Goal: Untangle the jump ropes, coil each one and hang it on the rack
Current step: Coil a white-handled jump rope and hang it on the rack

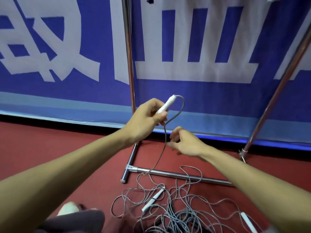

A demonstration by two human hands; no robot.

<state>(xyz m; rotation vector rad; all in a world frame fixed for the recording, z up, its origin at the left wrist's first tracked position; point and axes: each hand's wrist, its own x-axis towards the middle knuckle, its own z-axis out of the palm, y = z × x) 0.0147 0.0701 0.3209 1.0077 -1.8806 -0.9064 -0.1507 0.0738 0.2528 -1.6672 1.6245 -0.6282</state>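
Glossy chrome metal rack [183, 175], smooth white plastic handle [165, 105], matt grey cord [161, 153], rough red floor [50, 140]

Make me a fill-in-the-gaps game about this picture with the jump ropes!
1. The left hand grips a jump rope's white ____.
2. The right hand pinches the cord, whose colour is ____.
3. The tangled ropes lie on a floor coloured ____.

Missing words: handle, grey, red.
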